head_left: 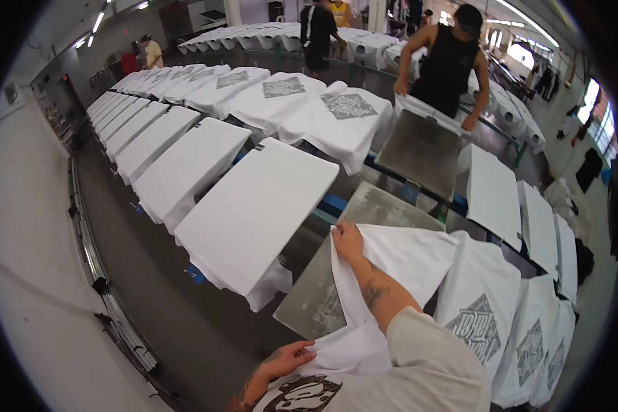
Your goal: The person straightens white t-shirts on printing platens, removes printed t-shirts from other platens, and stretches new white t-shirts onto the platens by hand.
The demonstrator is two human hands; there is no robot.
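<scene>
A white T-shirt (398, 257) lies partly over a bare grey platen (316, 292), bunched toward my body. My right hand (348, 240) is closed on the shirt's edge at the platen's far side. Close to my body, my left hand (288, 358) pinches the near part of the same shirt, its fingers bent at the cloth edge. Much of the platen's worn metal surface shows left of the cloth. My right forearm crosses over the shirt and hides part of it.
White shirts (254, 213) lie on platens to the left; printed shirts (477, 326) hang at the right. Across the rail, a co-worker (453, 62) handles a white shirt at another grey platen (419, 151). Other people stand farther back. A wall (34, 288) runs along the left.
</scene>
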